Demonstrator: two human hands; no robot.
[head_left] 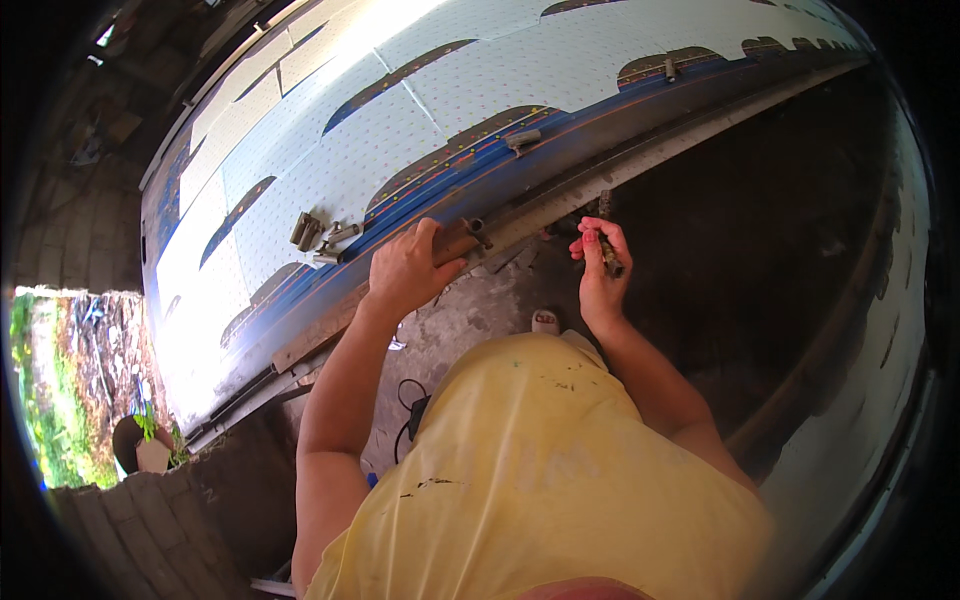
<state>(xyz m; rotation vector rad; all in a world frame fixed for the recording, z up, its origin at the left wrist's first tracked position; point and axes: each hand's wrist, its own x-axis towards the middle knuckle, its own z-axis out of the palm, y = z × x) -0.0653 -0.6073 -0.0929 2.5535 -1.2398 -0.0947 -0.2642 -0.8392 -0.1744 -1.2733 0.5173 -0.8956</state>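
Beside a grey metal edge (690,140) (open floor (740,230) alongside), left hand (404,268) gripped a brown cylinder (458,244) jutting rightward, right hand (598,288) a mottled rod (612,264).

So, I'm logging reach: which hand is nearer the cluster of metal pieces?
Left. The left hand is just right of the cluster; the right hand is much farther right.

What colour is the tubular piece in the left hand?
The tubular piece in the left hand looks dull brown, best seen in the head view.
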